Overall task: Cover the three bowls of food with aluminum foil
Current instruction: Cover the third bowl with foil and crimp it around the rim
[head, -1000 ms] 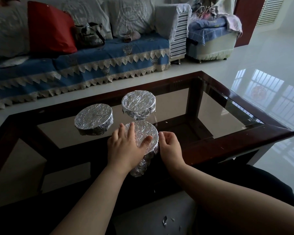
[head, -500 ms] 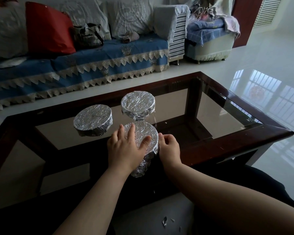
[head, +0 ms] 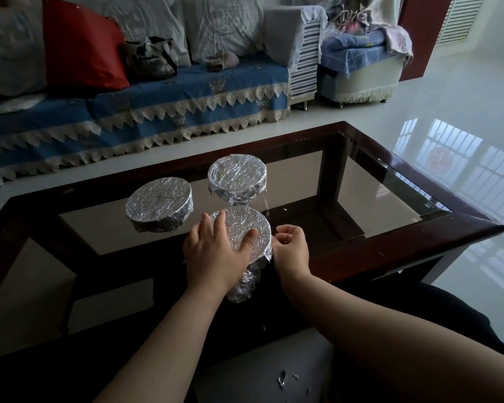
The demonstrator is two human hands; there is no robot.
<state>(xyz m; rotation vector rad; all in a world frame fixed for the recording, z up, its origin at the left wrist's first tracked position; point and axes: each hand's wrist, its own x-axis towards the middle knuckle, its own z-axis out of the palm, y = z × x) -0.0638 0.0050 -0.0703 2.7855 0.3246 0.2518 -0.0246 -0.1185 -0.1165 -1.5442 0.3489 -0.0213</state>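
3 foil-covered bowls sit on the glass table (head: 361,181); the left hand (head: 216,251) presses flat, fingers straight, atop the nearest bowl (head: 250,228); the right hand (head: 291,247) pinches its foil edge.

free: glass table (head: 376,199) right half | blocked: two foil-covered bowls (head: 159,203) behind hands

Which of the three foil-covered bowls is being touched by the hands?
The nearest bowl, at the table's near edge. The left hand lies flat on its foil top and the right hand pinches foil at its rim; the other two stand farther back, untouched.
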